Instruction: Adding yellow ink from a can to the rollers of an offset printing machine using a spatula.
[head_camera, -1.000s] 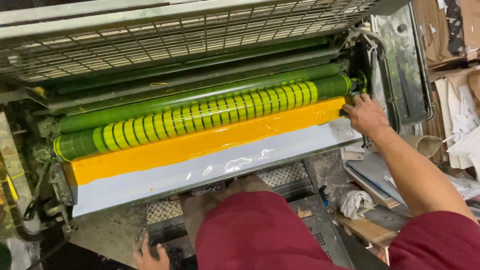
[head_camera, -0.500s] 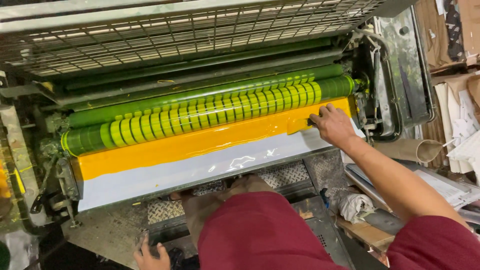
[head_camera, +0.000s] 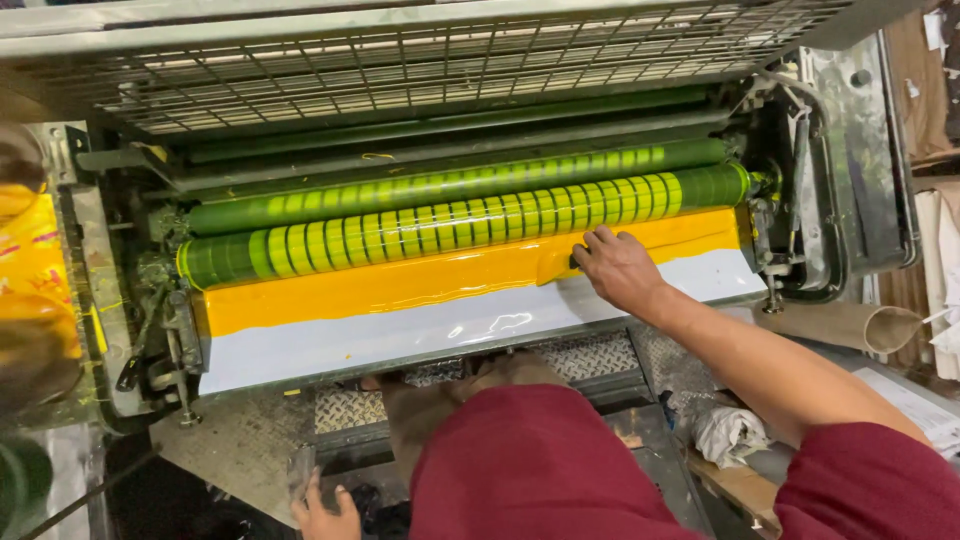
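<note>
- Head view looked down into a printing press; the right hand (head_camera: 618, 268) lay on the yellow ink (head_camera: 400, 282) in the tray (head_camera: 420, 335), just below the striped roller (head_camera: 460, 228).
- That hand's fingers were curled together around a small dark tool, mostly hidden; what kind of tool could not be told.
- Compared with a second earlier, the hand had moved leftward from the roller's right end toward the middle of the tray, and the ink behind it showed a smeared ridge.
- Left hand (head_camera: 325, 512) stayed low at the bottom edge, fingers loosely bent near a small grey object; whether it gripped it could not be told.
- Yellow-and-green bands wrapped the roller, with a second green roller (head_camera: 440, 185) just above it.
- Wire guard (head_camera: 400, 60) stood raised over the rollers.
- Cardboard tube (head_camera: 850, 325) lay to the right of the press, beside stacked papers.
- White rag (head_camera: 730, 435) sat on the step below the forearm.
- Blurred yellow package (head_camera: 30, 260) filled the left edge.
</note>
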